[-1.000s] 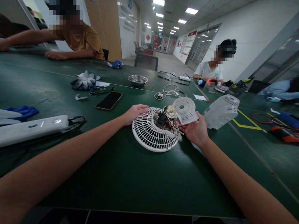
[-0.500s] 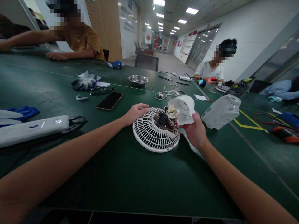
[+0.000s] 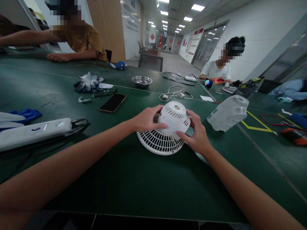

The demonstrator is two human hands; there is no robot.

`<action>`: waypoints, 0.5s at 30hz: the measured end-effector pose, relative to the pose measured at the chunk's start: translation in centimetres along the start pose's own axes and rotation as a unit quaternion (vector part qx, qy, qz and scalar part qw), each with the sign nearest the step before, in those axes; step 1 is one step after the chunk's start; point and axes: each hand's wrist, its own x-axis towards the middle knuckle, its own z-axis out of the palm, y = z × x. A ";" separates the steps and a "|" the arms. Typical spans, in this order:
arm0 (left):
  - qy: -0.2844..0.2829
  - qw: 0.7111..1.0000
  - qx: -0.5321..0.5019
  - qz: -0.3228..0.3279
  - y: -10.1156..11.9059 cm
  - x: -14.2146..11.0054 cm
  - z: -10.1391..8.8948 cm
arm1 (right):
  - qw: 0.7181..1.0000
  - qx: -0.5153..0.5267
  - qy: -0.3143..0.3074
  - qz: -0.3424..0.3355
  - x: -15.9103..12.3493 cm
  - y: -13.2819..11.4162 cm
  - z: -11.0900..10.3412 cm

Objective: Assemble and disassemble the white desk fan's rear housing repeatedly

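"What are the hands gripping?"

"A cover [image 3: 173,115], white, domed and slotted. The left hand [image 3: 149,120] clasps its left side, thumb across the front; the right hand [image 3: 197,133] clasps the other side, thumb near the lower edge."

"And where is the cover?"

"Above a round white grille [image 3: 160,143], which lies on the green table [image 3: 134,188]. The cover hides the grille's far part; whether the two are joined cannot be told."

"What lies nearest?"

"To the right, a white casing [image 3: 227,113] stands tilted, apart from the right hand. Beyond the cover, a pale cable [image 3: 176,93] lies in loops. Left of that, a dark phone [image 3: 112,103] rests face up, with a metal bowl [image 3: 142,82] farther back."

"Farther out?"

"At left, a white bar [image 3: 35,131] marked with a 6 lies beside a blue-and-white glove [image 3: 22,116]; more gloves [image 3: 87,83] are heaped behind. At right, yellow tape [image 3: 257,126] marks the tabletop near an orange-and-black device [image 3: 295,135]."

"Who else is pictured?"

"Across the table, a person in a brown shirt [image 3: 83,41] rests one forearm on its edge. At far right, a person in a white shirt [image 3: 216,69] has a red object [image 3: 219,80] at the hands."
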 end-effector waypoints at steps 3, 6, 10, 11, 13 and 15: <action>0.000 0.999 0.040 0.005 0.4 0.1 -0.3 | 1.000 0.002 -0.012 -0.013 -0.2 0.1 -0.3; -0.021 0.998 0.054 0.011 0.5 0.1 -0.5 | 0.999 0.002 -0.033 -0.035 -0.2 0.1 -0.7; -0.060 0.997 0.043 0.013 0.4 0.1 -0.5 | 0.995 -0.032 -0.056 -0.070 -0.1 0.1 -1.1; -0.069 0.997 0.041 0.011 0.4 0.1 -0.5 | 0.994 -0.041 -0.060 -0.076 0.0 0.1 -1.2; -0.083 0.996 0.039 0.011 0.3 0.2 -0.5 | 0.993 -0.055 -0.067 -0.082 0.0 0.1 -1.3; -0.090 0.995 0.033 0.013 0.3 0.2 -0.6 | 0.992 -0.065 -0.071 -0.079 0.0 0.1 -1.3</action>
